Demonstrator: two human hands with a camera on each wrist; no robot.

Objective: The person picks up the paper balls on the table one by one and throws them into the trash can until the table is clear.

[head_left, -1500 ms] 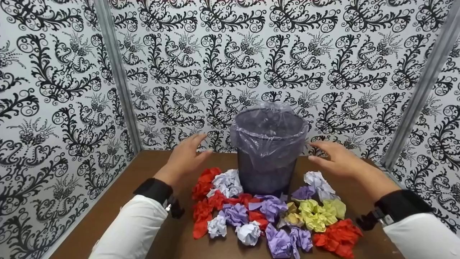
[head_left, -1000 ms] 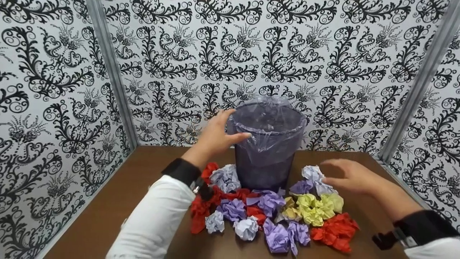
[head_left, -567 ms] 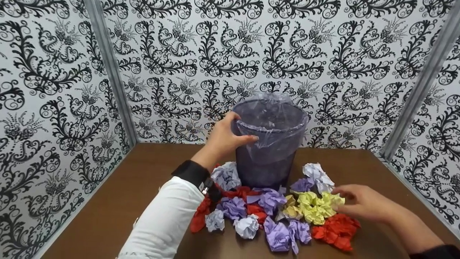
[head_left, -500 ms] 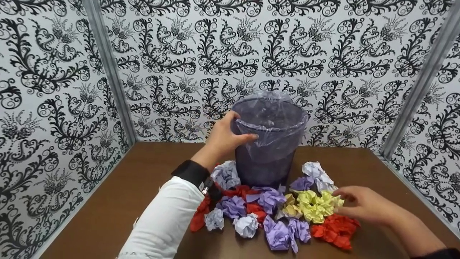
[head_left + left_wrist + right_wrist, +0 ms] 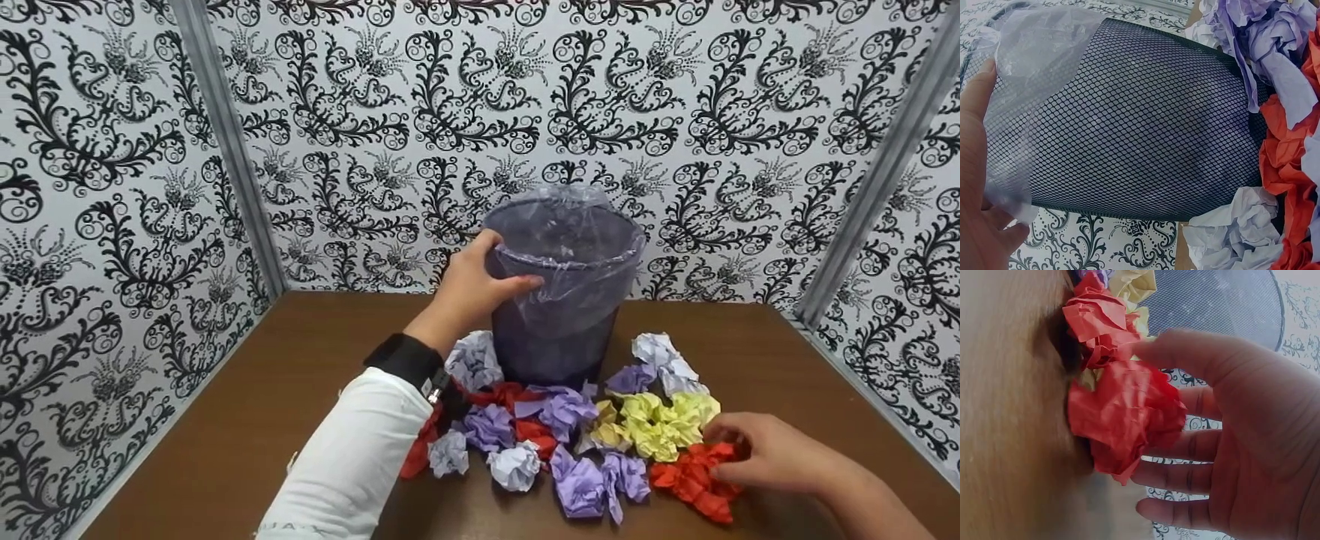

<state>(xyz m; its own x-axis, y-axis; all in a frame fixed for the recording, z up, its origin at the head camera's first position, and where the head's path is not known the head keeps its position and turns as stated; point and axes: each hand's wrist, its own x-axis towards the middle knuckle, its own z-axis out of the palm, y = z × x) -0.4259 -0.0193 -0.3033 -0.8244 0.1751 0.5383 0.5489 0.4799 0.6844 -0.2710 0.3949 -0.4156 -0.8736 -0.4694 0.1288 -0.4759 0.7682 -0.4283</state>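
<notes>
We see the left hand (image 5: 466,289) gripping the mesh bin (image 5: 559,300) rim; the right hand (image 5: 772,454), which has come lower than before, seemingly closes its fingers (image 5: 1185,444) around red crumpled paper (image 5: 1123,416) on the tabletop (image 5: 300,405).

A bin (image 5: 559,300) stands upright at the back middle of a table (image 5: 247,435), near the rear wall (image 5: 480,112). Crumpled paper balls (image 5: 570,442) lie on the table in front of the bin and at both its sides. The left hand (image 5: 469,289) holds the bin's left rim. The right hand (image 5: 776,454) rests on a paper ball (image 5: 694,480) at the pile's right end.
</notes>
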